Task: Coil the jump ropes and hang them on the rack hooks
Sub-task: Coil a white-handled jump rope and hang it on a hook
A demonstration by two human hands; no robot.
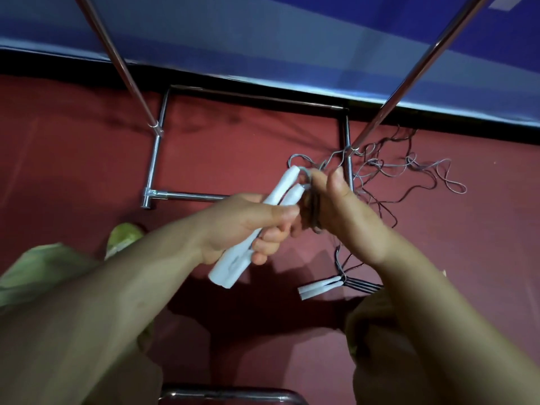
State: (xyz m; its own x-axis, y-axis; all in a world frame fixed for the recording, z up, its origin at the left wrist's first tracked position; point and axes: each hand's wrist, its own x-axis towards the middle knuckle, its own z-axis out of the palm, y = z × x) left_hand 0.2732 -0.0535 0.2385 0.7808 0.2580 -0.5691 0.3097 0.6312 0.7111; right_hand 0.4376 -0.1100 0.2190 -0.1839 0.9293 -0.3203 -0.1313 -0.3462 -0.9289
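- The floor [239,147] is a dull red, smooth surface; at its far edge runs a black strip, and beyond that a blue wall panel [263,33] with paler bands.
- A chrome rack base [155,159] lies on the floor as a rectangle of tubes, and two chrome uprights [117,57] rise from its side bars toward the camera.
- The left hand [242,226] grips a pair of white jump rope handles [263,229], fingers curled round them; the handles point up and away, side by side.
- The right hand [347,211] is just beside the handles' upper ends, with a coil of grey cord [312,209] wrapped round its fingers, which curl on it.
- Behind the hands, a loose tangle of thin cord [409,176] lies on the floor by the rack's right side bar.
- A second pair of white handles [320,287] lies on the floor below the right wrist, dark cords running from it.
- Faint grey print on the held handles is too blurred to read.
- Pale green trouser legs [38,273] and a green shoe [124,238] show at lower left.
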